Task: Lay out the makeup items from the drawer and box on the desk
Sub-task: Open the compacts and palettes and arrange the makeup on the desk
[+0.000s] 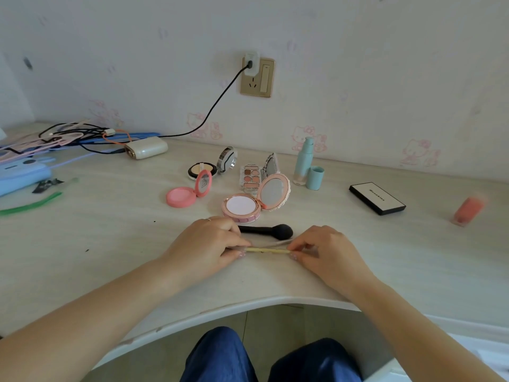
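Note:
My left hand (210, 245) and my right hand (322, 250) each pinch one end of a thin yellow makeup pencil (267, 251) lying across the desk (110, 244) near its front edge. A second pale slim stick (278, 243) lies just behind it. A black brush (268, 231) rests behind that. Farther back stand an open pink-rimmed powder compact (242, 206), an open pink blush compact (181, 196), an open yellow powder compact (202, 170), an eyeshadow palette (250, 177), a teal bottle (303, 161) with its cap (314, 178) beside it.
A black flat palette box (377, 198) and an orange tube (468, 209) lie at the right. Cables, a white power bank (146, 147) and a blue case (19, 175) crowd the back left. A wall socket (257, 75) has a charger plugged in. My knees are under the desk's front edge.

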